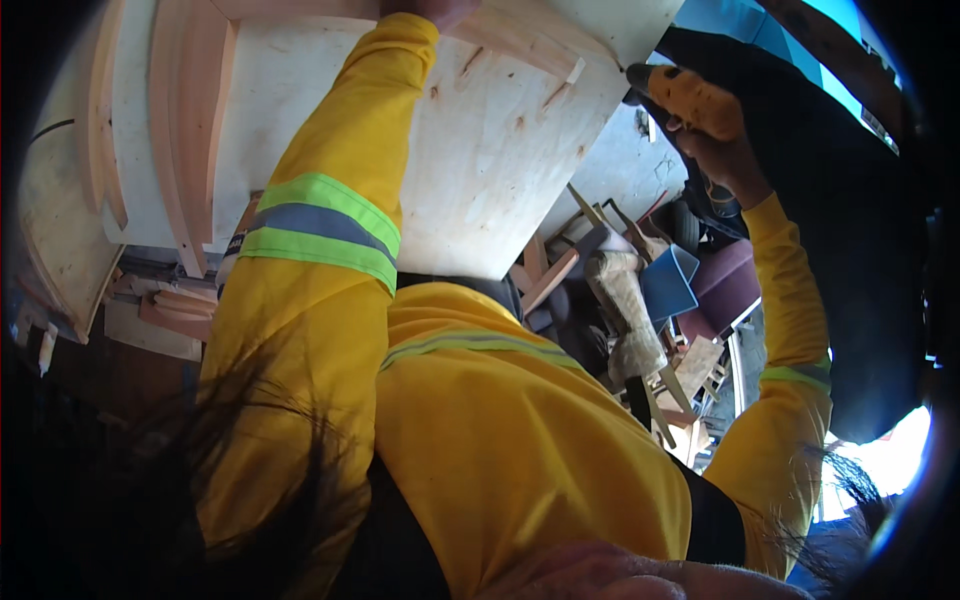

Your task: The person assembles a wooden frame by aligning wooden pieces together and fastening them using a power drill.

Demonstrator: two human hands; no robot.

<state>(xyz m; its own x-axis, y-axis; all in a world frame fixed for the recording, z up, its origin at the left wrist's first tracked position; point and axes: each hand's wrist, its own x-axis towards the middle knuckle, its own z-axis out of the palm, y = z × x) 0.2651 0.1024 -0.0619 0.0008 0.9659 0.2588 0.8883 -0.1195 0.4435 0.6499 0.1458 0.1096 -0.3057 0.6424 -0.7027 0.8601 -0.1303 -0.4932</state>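
My right hand [728, 160] is closed around the grip of a yellow and black power drill [695, 103]. The drill's black nose points left, at the right edge of a pale plywood panel [490, 150]. Close to that nose, a wooden strip [520, 42] lies along the far part of the panel. My left arm stretches forward across the panel, and my left hand [430, 8] is at the strip's left part. The frame's top edge cuts this hand off, so its fingers are hidden.
Curved wooden pieces [180, 120] stand at the left of the panel. A large black covered object [860, 260] rises beside my right arm. Below, on the right, are a blue bin-like object [668, 283], a purple padded piece [722, 288] and scattered wood scraps [697, 365].
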